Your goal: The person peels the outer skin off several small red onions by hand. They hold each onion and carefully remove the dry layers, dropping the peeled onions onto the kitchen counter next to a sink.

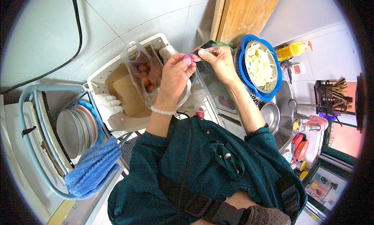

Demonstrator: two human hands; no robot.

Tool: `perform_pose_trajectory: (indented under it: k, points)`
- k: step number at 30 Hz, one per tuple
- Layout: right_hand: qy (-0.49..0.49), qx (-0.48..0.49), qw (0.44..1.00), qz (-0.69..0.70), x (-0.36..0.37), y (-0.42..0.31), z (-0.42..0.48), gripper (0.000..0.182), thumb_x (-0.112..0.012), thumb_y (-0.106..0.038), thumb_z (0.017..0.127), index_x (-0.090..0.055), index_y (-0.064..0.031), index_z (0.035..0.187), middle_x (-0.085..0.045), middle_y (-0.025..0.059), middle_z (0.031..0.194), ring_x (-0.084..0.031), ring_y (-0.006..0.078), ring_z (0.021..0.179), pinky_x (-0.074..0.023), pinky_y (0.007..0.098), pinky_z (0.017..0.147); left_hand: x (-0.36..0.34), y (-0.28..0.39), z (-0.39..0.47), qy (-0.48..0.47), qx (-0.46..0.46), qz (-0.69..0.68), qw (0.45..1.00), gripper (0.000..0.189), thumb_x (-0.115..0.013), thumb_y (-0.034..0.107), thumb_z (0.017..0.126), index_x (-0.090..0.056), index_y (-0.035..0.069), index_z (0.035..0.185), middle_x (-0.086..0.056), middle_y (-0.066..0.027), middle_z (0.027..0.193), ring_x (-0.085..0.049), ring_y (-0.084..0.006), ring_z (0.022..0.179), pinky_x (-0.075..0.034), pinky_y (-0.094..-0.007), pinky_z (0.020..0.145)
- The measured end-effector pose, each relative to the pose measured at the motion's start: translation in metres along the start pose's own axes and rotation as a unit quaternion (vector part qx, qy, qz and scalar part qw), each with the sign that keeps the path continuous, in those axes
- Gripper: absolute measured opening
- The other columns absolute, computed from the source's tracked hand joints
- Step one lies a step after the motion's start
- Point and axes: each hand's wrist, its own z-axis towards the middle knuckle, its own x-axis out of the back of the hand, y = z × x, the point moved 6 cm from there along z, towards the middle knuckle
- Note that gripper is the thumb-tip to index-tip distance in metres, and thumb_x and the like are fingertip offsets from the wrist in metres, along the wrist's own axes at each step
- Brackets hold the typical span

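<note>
My left hand (176,77), with a white bead bracelet (162,110) at its wrist, pinches a small pinkish-purple piece (188,59), which may be a shallot or a garlic clove. Close against it, my right hand (219,62) grips a black-handled tool (205,48) with a green cord loop (222,44). The tool's working end is too small and blurred to make out. The fingertips of both hands nearly meet around the piece. Below my left hand is a clear plastic bag (135,57) with several brown eggs (145,76), resting in a white plastic basket (96,74).
On the right, a blue basin (242,60) bears a bowl of shredded pale vegetable (260,65) beside a steel sink (285,105) and yellow bottle (291,51). To the left, a rack (27,131) holds stacked plates (68,131) and a blue towel (93,169). A wooden board (245,14) stands ahead.
</note>
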Motion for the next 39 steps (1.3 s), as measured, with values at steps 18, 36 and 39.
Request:
perform_pose_trajectory:
  k: [18,36,39]
  points:
    - [0.086,0.122,0.94,-0.308,0.025,0.041,0.051,0.024,-0.062,-0.019,0.08,-0.063,0.0051,0.08,-0.06,0.018,0.069,-0.061,0.0284,0.068,-0.0448,0.0369,0.062,0.008,0.003,0.004,-0.029,-0.013,-0.035,0.999,0.018,-0.054,0.006,0.086,-0.056,-0.002,0.102,-0.061,-0.015,0.098,-0.06,-0.0222,0.086,-0.051,-0.0296,0.076]
    - [0.044,0.099,0.985,-0.133,0.022,0.018,0.029,0.011,-0.064,-0.007,0.078,-0.066,0.0016,0.084,-0.062,0.0079,0.085,-0.057,0.0167,0.084,-0.0446,0.0289,0.075,0.018,-0.002,0.009,0.012,0.004,-0.017,1.0,0.015,-0.056,0.01,0.086,-0.058,-0.001,0.097,-0.063,-0.0116,0.092,-0.059,-0.0207,0.081,-0.05,-0.0278,0.07]
    - [-0.02,0.073,0.996,-0.047,0.009,0.001,0.01,0.011,-0.063,-0.006,0.079,-0.065,0.0004,0.089,-0.062,0.0057,0.094,-0.056,0.014,0.089,-0.0438,0.0271,0.079,0.019,-0.003,0.01,0.011,0.002,-0.015,1.0,0.014,-0.056,0.01,0.086,-0.058,0.0,0.096,-0.063,-0.0103,0.091,-0.06,-0.0202,0.081,-0.05,-0.0281,0.07]
